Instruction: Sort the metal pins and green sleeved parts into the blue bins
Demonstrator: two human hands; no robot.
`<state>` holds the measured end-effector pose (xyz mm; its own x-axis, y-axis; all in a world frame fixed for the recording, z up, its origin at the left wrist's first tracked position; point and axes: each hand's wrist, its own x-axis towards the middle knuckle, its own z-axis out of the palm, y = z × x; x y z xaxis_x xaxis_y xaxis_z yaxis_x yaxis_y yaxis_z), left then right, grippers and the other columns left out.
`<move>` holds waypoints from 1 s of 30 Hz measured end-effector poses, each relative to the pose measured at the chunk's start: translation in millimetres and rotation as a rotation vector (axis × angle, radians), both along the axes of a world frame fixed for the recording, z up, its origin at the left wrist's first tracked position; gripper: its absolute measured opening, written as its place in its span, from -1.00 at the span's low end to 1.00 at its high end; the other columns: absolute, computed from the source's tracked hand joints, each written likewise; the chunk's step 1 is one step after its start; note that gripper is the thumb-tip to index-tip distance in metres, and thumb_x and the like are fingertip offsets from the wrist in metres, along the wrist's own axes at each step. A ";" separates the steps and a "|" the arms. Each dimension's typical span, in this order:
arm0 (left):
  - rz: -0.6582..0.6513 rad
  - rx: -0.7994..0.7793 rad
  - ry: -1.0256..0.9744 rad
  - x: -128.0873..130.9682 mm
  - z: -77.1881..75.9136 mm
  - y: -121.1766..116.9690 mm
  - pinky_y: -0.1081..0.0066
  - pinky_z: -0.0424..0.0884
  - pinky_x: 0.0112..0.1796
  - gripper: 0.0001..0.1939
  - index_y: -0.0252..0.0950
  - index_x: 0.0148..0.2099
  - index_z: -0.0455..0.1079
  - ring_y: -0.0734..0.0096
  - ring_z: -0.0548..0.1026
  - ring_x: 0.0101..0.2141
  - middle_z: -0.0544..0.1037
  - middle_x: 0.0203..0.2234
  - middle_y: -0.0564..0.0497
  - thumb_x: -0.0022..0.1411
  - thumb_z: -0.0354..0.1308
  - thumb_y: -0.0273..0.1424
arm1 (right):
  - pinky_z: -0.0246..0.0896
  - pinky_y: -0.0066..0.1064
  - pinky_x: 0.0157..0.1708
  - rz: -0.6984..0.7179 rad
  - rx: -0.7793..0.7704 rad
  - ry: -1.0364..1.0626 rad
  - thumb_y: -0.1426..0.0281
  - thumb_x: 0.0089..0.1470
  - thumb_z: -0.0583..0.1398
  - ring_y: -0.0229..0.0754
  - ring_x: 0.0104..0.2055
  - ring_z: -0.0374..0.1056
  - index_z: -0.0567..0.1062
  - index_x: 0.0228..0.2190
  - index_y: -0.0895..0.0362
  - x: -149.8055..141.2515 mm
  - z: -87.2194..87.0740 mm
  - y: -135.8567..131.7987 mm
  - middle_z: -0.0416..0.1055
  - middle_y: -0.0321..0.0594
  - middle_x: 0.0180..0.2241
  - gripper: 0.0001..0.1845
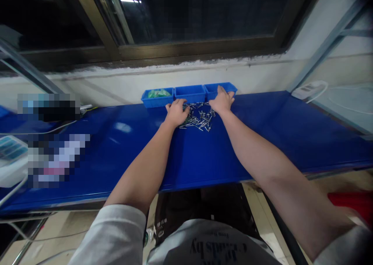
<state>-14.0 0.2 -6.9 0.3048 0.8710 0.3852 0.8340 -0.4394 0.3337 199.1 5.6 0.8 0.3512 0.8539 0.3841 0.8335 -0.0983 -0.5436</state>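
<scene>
A loose pile of thin silver metal pins, resembling blind rivets (203,120), is spread on the blue tabletop (201,156). At the pile's left edge, my left hand (176,112) rests with curved fingers spread apart, touching the nearest pins; its fingertips partly hide what lies under them. My right hand (222,101) is at the front of the right blue bin (233,89), fingers apart and reaching over its rim, thumb toward the pile. Nothing shows in its grasp. The middle blue bin (190,98) stands directly behind the pins.
The left blue bin (157,102) holds a green plastic bag (159,93). All three bins stand in a row near the wall below a window. A white power strip (309,89) lies at the right back. White equipment (13,160) and cables occupy the left end.
</scene>
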 end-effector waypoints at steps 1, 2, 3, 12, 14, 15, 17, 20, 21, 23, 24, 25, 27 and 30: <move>0.000 -0.001 0.006 0.0 0.0 -0.1 0.03 0.14 0.12 -0.60 -0.18 0.17 0.34 0.00 0.34 0.17 0.45 0.14 -0.15 0.36 -0.03 -0.22 | 0.06 0.28 0.17 -0.015 -0.035 -0.009 0.37 -0.03 0.29 0.35 0.28 0.01 0.17 0.31 0.12 0.1 0.2 0.1 0.08 -0.02 0.36 -0.11; 0.000 -0.001 0.011 0.1 0.2 -0.4 0.03 0.14 0.12 -0.60 -0.18 0.17 0.35 0.01 0.35 0.17 0.46 0.13 -0.15 0.36 -0.03 -0.21 | 0.07 0.24 0.18 -0.026 -0.070 -0.015 0.37 -0.05 0.30 0.33 0.28 0.01 0.14 0.33 0.12 0.1 0.1 0.3 0.04 -0.05 0.38 -0.07; 0.000 -0.002 0.014 0.3 0.5 -0.7 0.03 0.15 0.12 -0.60 -0.18 0.16 0.35 0.01 0.35 0.17 0.46 0.13 -0.15 0.36 -0.03 -0.21 | 0.07 0.21 0.18 -0.030 -0.100 -0.017 0.37 -0.06 0.30 0.33 0.28 0.00 0.12 0.34 0.12 0.2 -0.1 0.7 0.01 -0.07 0.39 -0.04; -0.035 -0.011 -0.005 1.6 0.7 -0.9 0.03 0.16 0.11 -0.63 -0.20 0.09 0.42 0.03 0.38 0.14 0.52 0.08 -0.12 0.31 0.03 -0.23 | 0.06 0.32 0.13 0.101 0.097 -0.018 0.32 0.03 0.25 0.34 0.24 0.04 0.31 0.21 0.13 -8.9 -9.4 3.7 0.12 0.06 0.30 -0.30; -0.047 -0.011 -0.004 1.8 0.9 -1.0 0.03 0.16 0.12 -0.64 -0.20 0.08 0.43 0.03 0.38 0.14 0.52 0.07 -0.12 0.31 0.03 -0.23 | 0.09 0.27 0.13 0.161 0.145 -0.040 0.30 0.06 0.22 0.29 0.19 0.11 0.46 0.05 0.14 -14.7 -8.9 1.8 0.28 0.06 0.15 -0.50; -0.048 -0.010 -0.003 1.9 1.1 -1.1 0.03 0.16 0.12 -0.65 -0.21 0.07 0.44 0.03 0.39 0.14 0.53 0.07 -0.12 0.31 0.03 -0.24 | 0.10 0.24 0.13 0.212 0.145 -0.060 0.29 0.07 0.22 0.26 0.16 0.14 0.50 -0.03 0.15 -17.8 -8.2 0.5 0.33 0.05 0.07 -0.59; -0.047 -0.012 0.005 2.2 1.5 -1.2 0.03 0.16 0.11 -0.66 -0.20 0.06 0.45 0.03 0.39 0.13 0.53 0.05 -0.12 0.31 0.04 -0.24 | 0.12 0.16 0.12 0.336 0.095 -0.115 0.26 0.08 0.23 0.21 0.11 0.19 0.55 -0.15 0.15 -23.8 -6.5 -2.5 0.39 0.02 -0.06 -0.68; -0.039 -0.014 0.019 2.2 1.5 -0.9 0.04 0.18 0.09 -0.68 -0.20 0.04 0.46 0.04 0.40 0.11 0.54 0.04 -0.11 0.31 0.04 -0.26 | 0.15 0.08 0.10 0.470 -0.040 -0.206 0.18 0.06 0.27 0.21 0.09 0.22 0.55 -0.15 0.15 -30.6 -5.5 -7.0 0.42 0.01 -0.10 -0.62; -0.037 -0.015 0.022 2.1 1.3 -0.7 0.05 0.18 0.09 -0.68 -0.20 0.03 0.46 0.04 0.40 0.11 0.54 0.04 -0.11 0.31 0.04 -0.26 | 0.16 0.07 0.08 0.491 -0.081 -0.233 0.16 0.05 0.28 0.22 0.09 0.22 0.55 -0.14 0.15 -32.2 -5.8 -8.2 0.42 0.01 -0.09 -0.60; -0.036 -0.014 0.023 2.0 0.9 -0.4 0.05 0.19 0.08 -0.69 -0.20 0.02 0.47 0.05 0.41 0.11 0.54 0.03 -0.11 0.31 0.05 -0.27 | 0.17 0.05 0.06 0.514 -0.137 -0.280 0.15 0.06 0.27 0.22 0.09 0.22 0.54 -0.13 0.16 -34.2 -7.1 -9.8 0.41 0.03 -0.06 -0.59; -0.037 -0.012 0.022 2.0 0.8 -0.3 0.05 0.19 0.08 -0.70 -0.21 0.01 0.47 0.05 0.41 0.10 0.54 0.02 -0.11 0.31 0.05 -0.27 | 0.18 0.04 0.05 0.521 -0.151 -0.298 0.16 0.08 0.25 0.22 0.08 0.22 0.54 -0.13 0.16 -34.8 -7.8 -10.3 0.41 0.04 -0.06 -0.60; -0.038 -0.011 0.020 2.0 0.8 -0.4 0.05 0.19 0.08 -0.70 -0.21 0.00 0.48 0.06 0.41 0.10 0.54 0.02 -0.11 0.31 0.06 -0.28 | 0.18 0.03 0.04 0.527 -0.159 -0.311 0.17 0.10 0.24 0.22 0.08 0.23 0.55 -0.13 0.16 -35.4 -8.5 -10.6 0.41 0.04 -0.06 -0.62; -0.040 -0.009 0.020 2.2 1.1 -0.9 0.06 0.20 0.07 -0.71 -0.21 -0.01 0.48 0.06 0.42 0.10 0.55 0.01 -0.11 0.31 0.06 -0.28 | 0.19 0.00 0.02 0.531 -0.165 -0.327 0.19 0.12 0.22 0.20 0.05 0.24 0.55 -0.15 0.16 -36.4 -9.4 -10.9 0.42 0.03 -0.08 -0.65; -0.039 -0.015 0.031 2.6 2.2 -2.0 0.06 0.21 0.07 -0.72 -0.20 -0.01 0.48 0.07 0.42 0.10 0.55 0.01 -0.11 0.31 0.06 -0.29 | 0.17 -0.04 0.03 0.543 -0.155 -0.343 0.23 0.14 0.21 0.17 0.04 0.24 0.56 -0.12 0.15 -38.5 -9.7 -11.6 0.42 0.02 -0.08 -0.66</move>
<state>-11.4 -1.8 -4.6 0.3505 0.8637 0.3622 0.8264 -0.4672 0.3143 160.6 -6.0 -8.9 -0.2656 0.9295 0.2558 0.9100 0.3294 -0.2519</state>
